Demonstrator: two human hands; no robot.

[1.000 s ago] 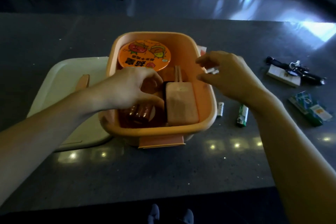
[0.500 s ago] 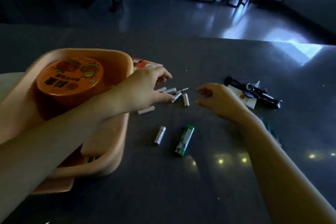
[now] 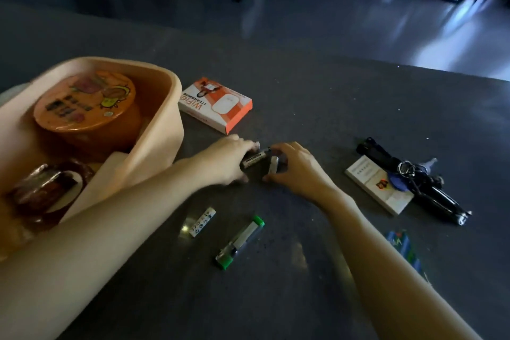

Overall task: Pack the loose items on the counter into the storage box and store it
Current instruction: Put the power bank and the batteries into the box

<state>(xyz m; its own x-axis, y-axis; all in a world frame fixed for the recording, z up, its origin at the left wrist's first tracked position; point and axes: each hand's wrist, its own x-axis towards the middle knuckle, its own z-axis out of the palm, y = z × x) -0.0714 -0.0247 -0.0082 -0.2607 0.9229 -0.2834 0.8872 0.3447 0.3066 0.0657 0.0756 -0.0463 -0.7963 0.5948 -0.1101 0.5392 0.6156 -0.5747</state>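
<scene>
both hands left the storage box [image 3: 176,107]. now left hand [image 3: 226,160] and right hand [image 3: 295,168] scoop batteries [image 3: 255,159] together mid-counter, fingers curled around them, to pack next.

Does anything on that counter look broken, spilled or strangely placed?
Nothing looks broken or spilled. The odd bits are just loose clutter: a battery and green lighter lying askew, and keys piled over a white card. The storage box sits upright.

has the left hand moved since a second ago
Yes. The left hand was inside the storage box a second ago; now it is outside, right of the box on the counter, gathering batteries beside the right hand.
</scene>
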